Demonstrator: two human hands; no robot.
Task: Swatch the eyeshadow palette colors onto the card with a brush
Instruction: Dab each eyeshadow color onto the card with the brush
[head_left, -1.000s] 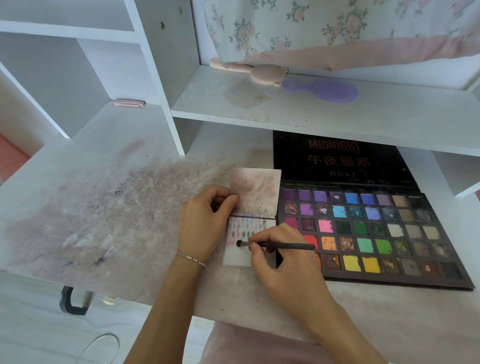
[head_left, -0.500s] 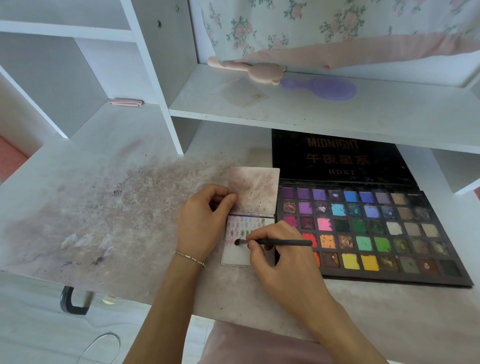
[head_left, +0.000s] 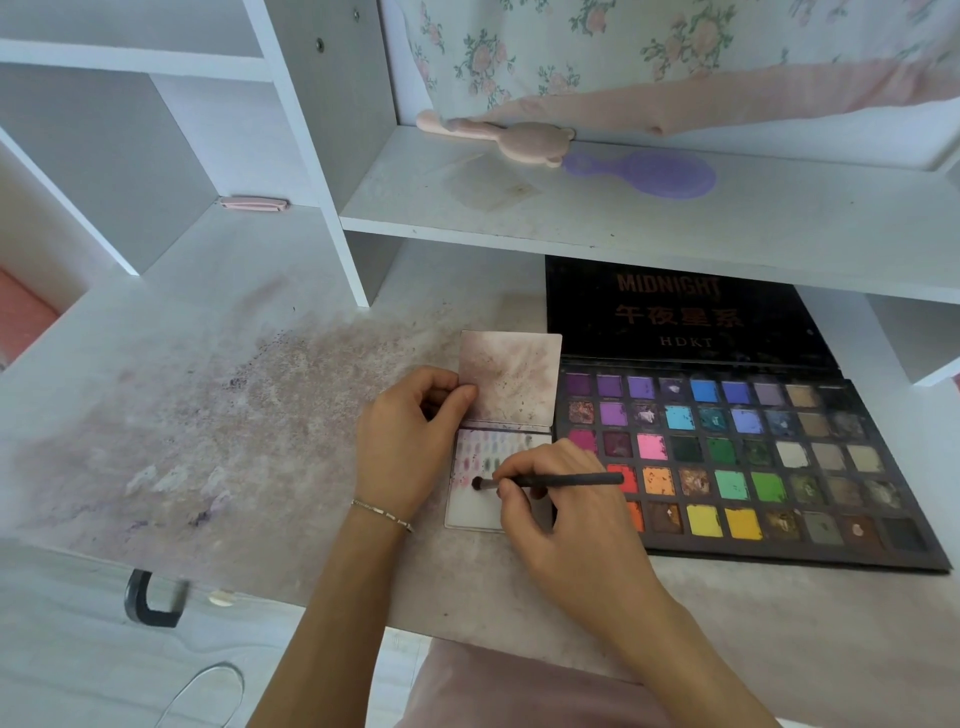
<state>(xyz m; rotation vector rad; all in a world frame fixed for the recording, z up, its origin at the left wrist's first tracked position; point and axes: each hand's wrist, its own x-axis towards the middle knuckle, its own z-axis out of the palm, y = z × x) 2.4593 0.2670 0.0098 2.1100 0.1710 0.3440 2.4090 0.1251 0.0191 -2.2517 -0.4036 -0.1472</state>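
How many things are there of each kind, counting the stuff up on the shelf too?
Eyeshadow palette: 1
Makeup brush: 1
Swatch card: 1
Hairbrushes on the shelf: 2, the pink hairbrush and the purple hairbrush
Bracelet: 1
Total: 6

Open desk (head_left: 218, 426) lies left of the card (head_left: 483, 512); the palette (head_left: 753, 467) blocks its right, a shelf (head_left: 623, 223) overhangs behind.

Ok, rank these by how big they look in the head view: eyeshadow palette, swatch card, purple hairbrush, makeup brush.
1. Eyeshadow palette, by far.
2. Swatch card, flap included.
3. Purple hairbrush; it lies farther back, so this rank is unsure.
4. Makeup brush, thinnest.
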